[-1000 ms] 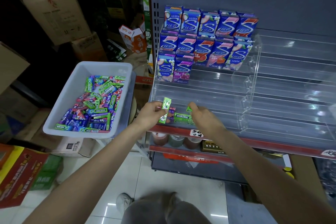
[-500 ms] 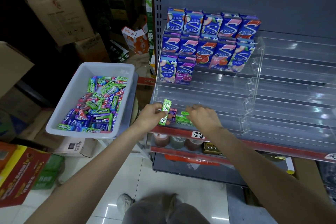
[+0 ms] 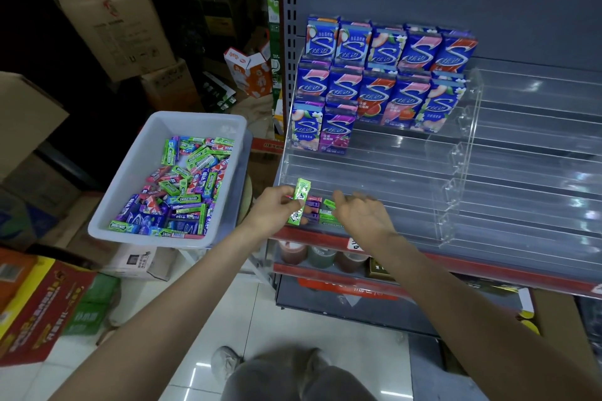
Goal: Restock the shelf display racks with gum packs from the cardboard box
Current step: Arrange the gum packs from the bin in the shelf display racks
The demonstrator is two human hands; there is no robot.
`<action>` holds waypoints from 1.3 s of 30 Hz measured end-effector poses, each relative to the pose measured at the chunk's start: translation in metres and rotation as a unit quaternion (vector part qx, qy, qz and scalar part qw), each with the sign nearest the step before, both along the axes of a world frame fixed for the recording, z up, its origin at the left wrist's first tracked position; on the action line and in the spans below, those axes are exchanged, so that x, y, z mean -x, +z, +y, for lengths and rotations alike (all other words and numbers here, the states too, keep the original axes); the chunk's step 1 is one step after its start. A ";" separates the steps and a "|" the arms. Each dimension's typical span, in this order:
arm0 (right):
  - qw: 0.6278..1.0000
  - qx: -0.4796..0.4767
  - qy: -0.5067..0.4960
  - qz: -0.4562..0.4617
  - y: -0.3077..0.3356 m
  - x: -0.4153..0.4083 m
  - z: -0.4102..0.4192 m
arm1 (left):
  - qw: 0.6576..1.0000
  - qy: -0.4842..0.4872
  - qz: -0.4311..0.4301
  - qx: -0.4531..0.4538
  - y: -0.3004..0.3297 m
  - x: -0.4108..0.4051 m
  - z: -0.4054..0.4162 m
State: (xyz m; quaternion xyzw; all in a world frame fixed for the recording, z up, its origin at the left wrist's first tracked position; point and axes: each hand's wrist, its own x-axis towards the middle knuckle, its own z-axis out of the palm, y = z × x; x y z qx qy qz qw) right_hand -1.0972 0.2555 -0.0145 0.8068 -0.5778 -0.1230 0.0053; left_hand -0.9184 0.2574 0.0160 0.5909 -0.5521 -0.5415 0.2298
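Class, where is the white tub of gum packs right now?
In the head view, the white tub sits left of the clear rack, beside the left hand.

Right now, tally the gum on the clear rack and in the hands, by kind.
Tall blue gum boxes standing on the clear acrylic rack: 12
Slim green gum pack gripped by the left hand: 1
Slim packs lying on the lowest tier, partly hidden by the right hand: uncountable
Total counted: 13

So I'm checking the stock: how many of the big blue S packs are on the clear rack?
12 blue packs: five in the top row, five in the middle row, two at the left of the third row. More may stand hidden behind.
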 end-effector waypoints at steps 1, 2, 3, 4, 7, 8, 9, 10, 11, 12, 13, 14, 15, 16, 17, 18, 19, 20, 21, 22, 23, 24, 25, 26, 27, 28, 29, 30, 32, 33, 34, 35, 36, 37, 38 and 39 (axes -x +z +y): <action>1.000 -0.004 -0.003 -0.008 0.001 0.000 0.000 | 1.000 0.002 0.003 -0.002 0.000 0.000 0.000; 1.000 -0.003 -0.003 -0.012 0.003 0.000 0.000 | 1.000 0.003 0.004 -0.002 0.000 -0.001 0.000; 1.000 0.007 0.008 -0.012 0.004 0.000 0.002 | 1.000 0.003 0.005 0.000 -0.001 -0.001 -0.001; 1.000 0.020 0.016 -0.010 0.005 -0.001 0.003 | 1.000 0.004 0.001 0.001 -0.002 -0.001 -0.002; 0.998 0.056 0.013 -0.035 0.010 -0.002 0.008 | 1.000 0.004 0.002 0.002 -0.003 0.000 -0.002; 0.998 0.039 0.010 -0.045 0.010 -0.001 0.010 | 1.000 0.004 -0.001 0.004 -0.003 0.001 -0.002; 0.998 0.025 0.018 -0.051 0.010 0.001 0.012 | 1.000 0.005 -0.004 0.010 -0.004 0.001 -0.002; 0.998 0.010 0.016 -0.054 0.009 0.003 0.013 | 1.000 0.005 -0.010 0.013 -0.004 0.002 -0.003; 0.998 0.006 0.007 -0.059 0.010 0.004 0.013 | 1.000 0.004 -0.008 0.015 -0.004 0.003 -0.003; 0.998 0.012 0.000 -0.060 0.009 0.005 0.012 | 1.000 0.001 -0.001 0.013 -0.003 0.004 -0.003; 0.998 0.013 -0.010 -0.065 0.008 0.006 0.012 | 1.000 -0.002 0.007 0.011 -0.003 0.004 -0.003; 0.997 0.007 -0.026 -0.078 0.007 0.006 0.012 | 1.000 -0.004 0.009 0.007 -0.002 0.005 -0.003; 0.995 0.002 -0.040 -0.089 0.006 0.005 0.012 | 1.000 -0.003 0.012 0.005 -0.002 0.005 -0.003; 0.994 0.002 -0.048 -0.094 0.006 0.004 0.012 | 1.000 -0.005 0.009 0.005 -0.001 0.005 -0.003; 0.994 0.002 -0.053 -0.097 0.006 0.004 0.011 | 1.000 -0.004 0.006 0.006 0.000 0.005 -0.002; 0.994 -0.002 -0.054 -0.099 0.006 0.004 0.011 | 1.000 -0.005 0.003 0.006 0.000 0.005 -0.002; 0.993 -0.007 -0.054 -0.102 0.006 0.004 0.010 | 1.000 -0.005 0.000 0.008 0.000 0.005 -0.002; 0.993 -0.013 -0.052 -0.102 0.006 0.004 0.010 | 1.000 -0.003 -0.002 0.010 0.000 0.005 -0.002; 0.994 -0.015 -0.049 -0.099 0.005 0.004 0.009 | 1.000 0.001 -0.004 0.013 0.000 0.005 -0.001; 0.994 -0.019 -0.045 -0.097 0.005 0.004 0.009 | 1.000 0.006 -0.007 0.015 0.001 0.004 -0.001; 0.995 -0.022 -0.038 -0.094 0.005 0.003 0.009 | 1.000 0.011 -0.008 0.017 0.001 0.004 0.000; 0.995 -0.027 -0.031 -0.094 0.004 0.003 0.009 | 1.000 0.011 -0.011 0.022 0.000 0.003 -0.001; 0.994 -0.036 -0.029 -0.099 0.003 0.003 0.010 | 1.000 0.009 -0.016 0.023 -0.002 0.003 -0.001; 0.993 -0.043 -0.031 -0.107 0.002 0.003 0.011 | 1.000 0.006 -0.020 0.022 -0.003 0.002 -0.001; 0.991 -0.045 -0.037 -0.118 0.001 0.004 0.012 | 1.000 0.005 -0.018 0.019 -0.004 0.002 -0.001; 0.991 -0.041 -0.040 -0.125 -0.001 0.004 0.012 | 1.000 0.003 -0.012 0.015 -0.005 0.001 -0.001; 0.991 -0.031 -0.040 -0.126 -0.002 0.005 0.013 | 1.000 0.005 -0.004 0.009 -0.006 0.001 -0.001; 0.992 -0.019 -0.036 -0.122 -0.003 0.005 0.013 | 1.000 0.004 0.001 0.005 -0.007 0.001 0.000; 0.993 -0.003 -0.033 -0.115 -0.004 0.008 0.015 | 1.000 0.001 0.013 -0.002 -0.007 0.002 0.000; 0.992 0.000 -0.031 -0.119 -0.005 0.010 0.016 | 1.000 0.001 0.018 -0.005 -0.008 0.002 0.000; 0.991 0.001 -0.029 -0.128 -0.007 0.012 0.016 | 1.000 0.001 0.015 -0.005 -0.009 0.002 0.000; 0.990 -0.004 -0.027 -0.139 -0.009 0.014 0.016 | 1.000 0.001 0.013 -0.006 -0.009 0.002 0.000; 0.988 -0.009 -0.020 -0.150 -0.011 0.015 0.016 | 1.000 -0.002 0.012 -0.004 -0.008 0.003 0.000; 0.987 -0.015 -0.012 -0.157 -0.013 0.015 0.014 | 1.000 -0.002 0.015 -0.002 -0.009 0.003 0.000; 0.986 -0.022 -0.007 -0.163 -0.014 0.015 0.013 | 1.000 -0.004 0.017 -0.001 -0.008 0.004 0.000; 0.985 -0.031 -0.006 -0.169 -0.014 0.014 0.012 | 1.000 -0.005 0.021 0.000 -0.008 0.005 -0.001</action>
